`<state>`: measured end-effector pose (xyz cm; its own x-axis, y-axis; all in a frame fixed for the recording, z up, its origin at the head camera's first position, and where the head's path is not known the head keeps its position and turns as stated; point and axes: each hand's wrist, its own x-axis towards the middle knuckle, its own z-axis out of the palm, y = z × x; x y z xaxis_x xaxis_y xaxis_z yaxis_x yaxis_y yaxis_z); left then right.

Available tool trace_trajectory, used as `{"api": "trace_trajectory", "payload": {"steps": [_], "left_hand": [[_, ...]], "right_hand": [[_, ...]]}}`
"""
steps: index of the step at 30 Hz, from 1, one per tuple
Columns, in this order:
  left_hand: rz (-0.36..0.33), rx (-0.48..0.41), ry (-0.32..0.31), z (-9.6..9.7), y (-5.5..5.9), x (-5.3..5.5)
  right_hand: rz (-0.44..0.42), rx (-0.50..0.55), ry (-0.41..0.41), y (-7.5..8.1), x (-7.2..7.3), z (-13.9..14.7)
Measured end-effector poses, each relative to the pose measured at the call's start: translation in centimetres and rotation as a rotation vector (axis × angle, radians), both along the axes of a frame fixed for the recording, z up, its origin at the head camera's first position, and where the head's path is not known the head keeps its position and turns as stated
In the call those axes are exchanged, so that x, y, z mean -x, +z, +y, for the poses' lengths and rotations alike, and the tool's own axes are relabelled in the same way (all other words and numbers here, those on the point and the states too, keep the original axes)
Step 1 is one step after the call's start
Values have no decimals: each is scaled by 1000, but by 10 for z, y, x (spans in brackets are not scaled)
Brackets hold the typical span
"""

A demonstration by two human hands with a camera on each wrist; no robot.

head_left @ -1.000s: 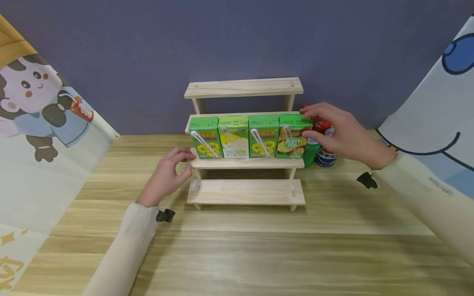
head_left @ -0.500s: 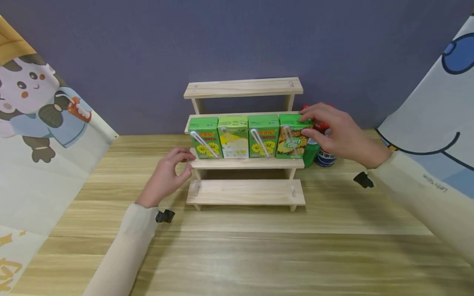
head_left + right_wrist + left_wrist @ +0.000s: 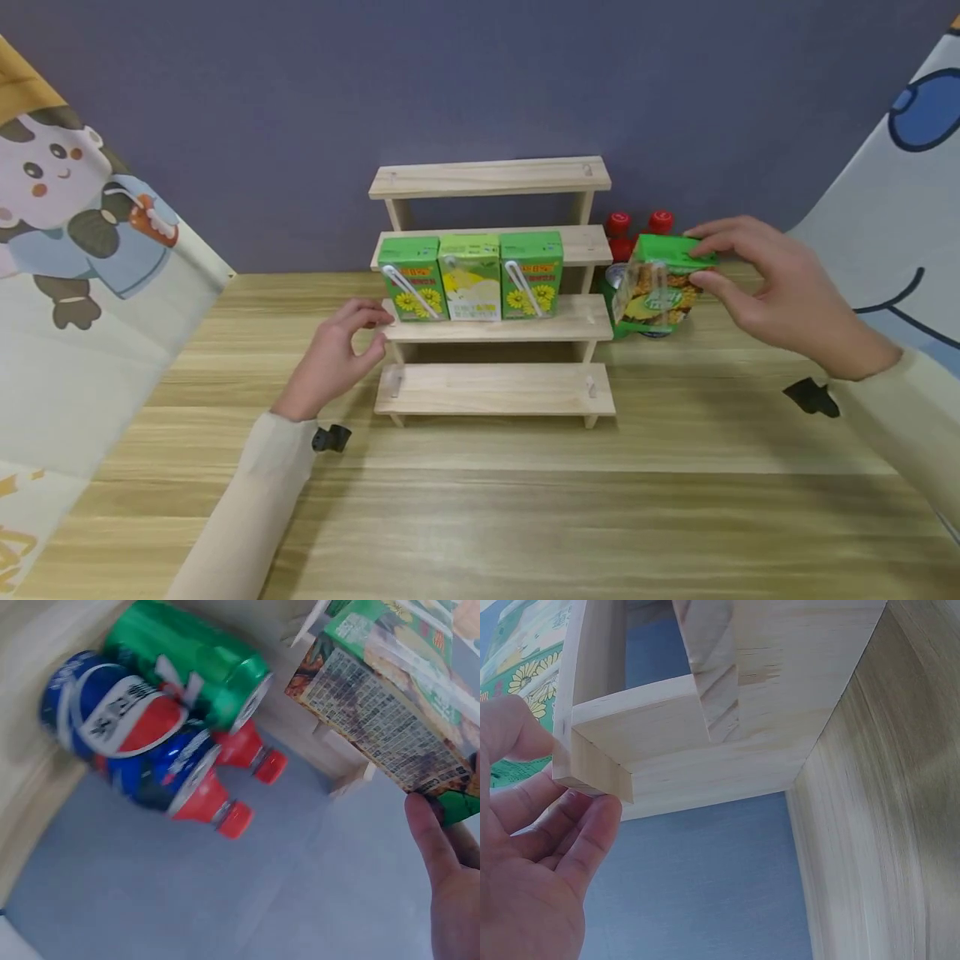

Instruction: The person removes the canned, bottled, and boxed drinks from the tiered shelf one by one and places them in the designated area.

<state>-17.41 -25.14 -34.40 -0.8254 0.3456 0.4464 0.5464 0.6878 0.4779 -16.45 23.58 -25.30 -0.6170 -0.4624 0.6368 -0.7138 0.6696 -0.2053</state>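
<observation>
My right hand (image 3: 787,296) holds a green-topped juice box (image 3: 652,292) with a pineapple picture, by its top, in the air right of the wooden stepped shelf (image 3: 495,389). In the right wrist view the printed side of that juice box (image 3: 375,712) shows, with fingers at its green end. My left hand (image 3: 330,354) is at the left end of the tier with the boxes; the left wrist view shows its thumb and fingers gripping that board's end (image 3: 592,769). On this tier stand a chrysanthemum box (image 3: 414,283), a pale yellow-green box (image 3: 471,283) and another chrysanthemum box (image 3: 531,279).
Right of the shelf, partly behind the held box, stand a green can (image 3: 187,664), a blue can (image 3: 120,724) and red-capped bottles (image 3: 201,799). A dark blue panel (image 3: 480,83) rises behind the shelf. Printed panels flank the wood-grain table (image 3: 480,517).
My right hand has taken the pineapple juice box off the right end of the row and carried it rightward, now tilted. The left hand stays at the shelf's end.
</observation>
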Motion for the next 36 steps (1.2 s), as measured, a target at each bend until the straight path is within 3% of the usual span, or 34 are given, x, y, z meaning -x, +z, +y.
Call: {"api": "trace_trajectory", "payload": {"steps": [11, 18, 29, 36], "left_hand": [[-13, 1, 1, -1, 0, -1], [-13, -4, 3, -2, -1, 0], [-8, -2, 3, 0, 0, -1], [-8, -1, 5, 0, 0, -1]], "right_hand": [[15, 21, 49, -28, -14, 29], [-10, 36, 58, -38, -10, 25], [-79, -12, -1, -58, -2, 18], [-187, -31, -9, -80, 8, 14]]}}
